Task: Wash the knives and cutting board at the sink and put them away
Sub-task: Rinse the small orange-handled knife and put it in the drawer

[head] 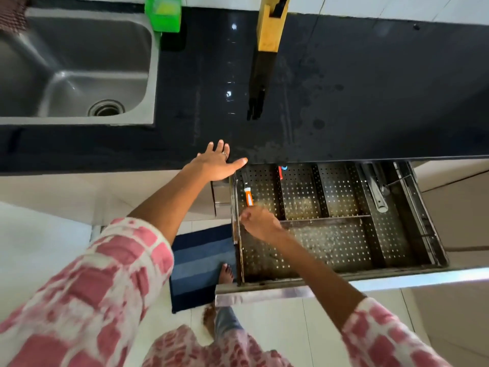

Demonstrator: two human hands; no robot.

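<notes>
We look down on a dark counter [344,107] with a steel sink [71,62] sunk into its left end; the basin holds nothing we can see. A green soap holder [163,12] stands at the counter's back edge just right of the sink, and further right a wooden cutting board [271,25] leans upright against the back wall, its dark reflection running toward us across the wet surface.

Below the counter's front edge a perforated steel drawer [397,234] is pulled out, split by dividers into several compartments. An orange-handled knife [248,194] lies in the far-left compartment, blade pointing back under the counter. A long steel utensil [377,186] rests in a compartment toward the right side, and a small red and blue item [282,170] peeks out at the drawer's back edge.

Our left hand [217,165] is spread flat, fingers apart, on the counter's front edge, gripping nothing. Our right hand [260,221] hovers over the left compartment with fingers loosely curled, right at the butt of the knife handle; we cannot tell whether it touches it.

A blue striped mat [195,263] lies on the floor beneath, with a bare foot [226,274] at its edge.
</notes>
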